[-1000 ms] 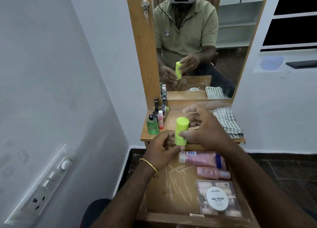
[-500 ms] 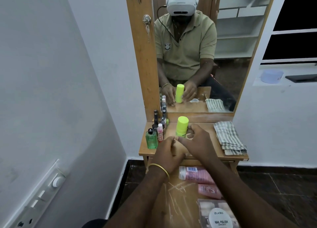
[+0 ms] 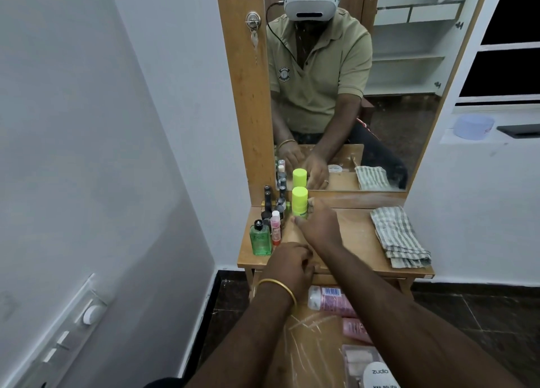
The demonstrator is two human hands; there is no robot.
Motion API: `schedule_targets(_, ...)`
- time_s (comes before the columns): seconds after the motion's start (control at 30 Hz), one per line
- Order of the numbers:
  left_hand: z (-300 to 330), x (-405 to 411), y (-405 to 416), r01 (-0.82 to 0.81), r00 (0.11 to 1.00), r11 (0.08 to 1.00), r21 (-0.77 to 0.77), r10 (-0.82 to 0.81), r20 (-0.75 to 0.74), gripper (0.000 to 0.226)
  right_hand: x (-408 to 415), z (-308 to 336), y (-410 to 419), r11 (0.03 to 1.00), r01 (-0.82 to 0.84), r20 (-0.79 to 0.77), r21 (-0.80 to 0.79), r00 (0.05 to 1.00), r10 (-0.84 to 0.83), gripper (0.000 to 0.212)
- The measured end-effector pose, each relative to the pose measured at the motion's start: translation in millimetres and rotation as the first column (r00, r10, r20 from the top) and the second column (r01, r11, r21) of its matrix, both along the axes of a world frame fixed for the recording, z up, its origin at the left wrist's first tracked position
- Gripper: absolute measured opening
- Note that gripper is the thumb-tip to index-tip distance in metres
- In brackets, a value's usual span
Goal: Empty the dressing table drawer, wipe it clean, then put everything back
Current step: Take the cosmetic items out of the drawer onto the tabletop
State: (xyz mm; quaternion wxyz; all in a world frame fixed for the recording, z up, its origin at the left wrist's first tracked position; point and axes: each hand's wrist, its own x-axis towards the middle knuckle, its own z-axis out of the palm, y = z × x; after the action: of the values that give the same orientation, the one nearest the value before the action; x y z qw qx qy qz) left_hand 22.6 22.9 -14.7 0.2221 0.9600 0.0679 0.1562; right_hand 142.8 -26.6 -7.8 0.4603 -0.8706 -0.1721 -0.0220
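A lime-green bottle [image 3: 299, 201] stands upright on the dressing table top [image 3: 358, 243], close to the mirror. My right hand [image 3: 317, 225] reaches over the table, thumb and fingers wrapped around the bottle's base. My left hand [image 3: 289, 266], with a gold bangle on the wrist, rests curled at the table's front edge and holds nothing. Below it the open drawer [image 3: 306, 355] holds a pink bottle [image 3: 330, 301], a pink tube [image 3: 355, 327] and a nail polish box [image 3: 377, 371] along its right side.
A green bottle [image 3: 260, 240], a small pink bottle [image 3: 275, 227] and several dark nail polish bottles [image 3: 267, 203] line the table's left edge. A folded striped cloth [image 3: 399, 235] lies at the right. A white wall with a switchboard [image 3: 73, 335] stands close on the left.
My right hand has carried the lime-green bottle from above the drawer back onto the table top near the mirror. My left hand has let go of it and dropped to the front edge.
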Motion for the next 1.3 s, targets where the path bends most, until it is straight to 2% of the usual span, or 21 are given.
schedule_targets(0.4,0.4,2.1,1.7,-0.037,0.998,0.999,-0.010,0.037,-0.058,0.032,9.3,5.7,-2.1,0.999,0.015,-0.083,0.045,0.996,-0.011,0.041)
schedule_targets(0.57,1.0,-0.2,-0.2,-0.011,1.000,1.000,0.010,0.011,-0.025,0.022,-1.3,16.3,-47.0,0.996,-0.083,-0.080,0.027,0.993,0.085,0.033)
schedule_targets(0.7,-2.8,-6.5,-8.7,0.028,0.999,0.995,0.094,-0.027,-0.019,0.025,-18.8,20.5,-95.9,0.992,-0.124,-0.106,0.014,0.986,0.125,0.023)
schedule_targets(0.83,-6.6,-28.3,-40.3,0.124,0.984,0.978,0.168,-0.143,0.103,0.017,-36.0,21.2,-133.0,0.991,-0.127,-0.117,0.052,0.984,0.132,0.018)
schedule_targets(0.87,-10.6,-31.7,-49.9,0.182,0.975,0.958,0.224,-0.204,0.082,0.019,-39.1,20.8,-139.7,0.989,-0.132,-0.123,0.068,0.983,0.139,0.017)
schedule_targets(0.9,-13.4,-33.4,-58.8,0.254,0.966,0.935,0.248,-0.260,-0.008,0.023,-41.2,20.0,-144.7,0.987,-0.136,-0.129,0.083,0.981,0.146,0.016)
schedule_targets(1.0,-20.2,-32.2,-80.2,0.391,0.872,0.893,0.224,-0.281,-0.400,0.039,-47.2,18.7,-157.8,0.983,-0.142,-0.150,0.120,0.976,0.160,0.016)
schedule_targets(1.03,-22.7,-31.3,-84.7,0.408,0.843,0.879,0.246,-0.260,-0.470,0.044,-49.1,18.8,-161.1,0.981,-0.145,-0.155,0.125,0.974,0.164,0.016)
schedule_targets(1.1,-27.3,-29.2,-91.5,0.416,0.825,0.868,0.271,-0.235,-0.515,0.046,-52.0,18.8,-166.9,0.980,-0.148,-0.165,0.132,0.972,0.169,0.015)
schedule_targets(1.3,-34.2,-18.9,-100.8,0.343,0.836,0.899,0.273,-0.160,-0.525,0.036,-53.6,17.6,-184.2,0.979,-0.132,-0.184,0.153,0.970,0.160,0.017)
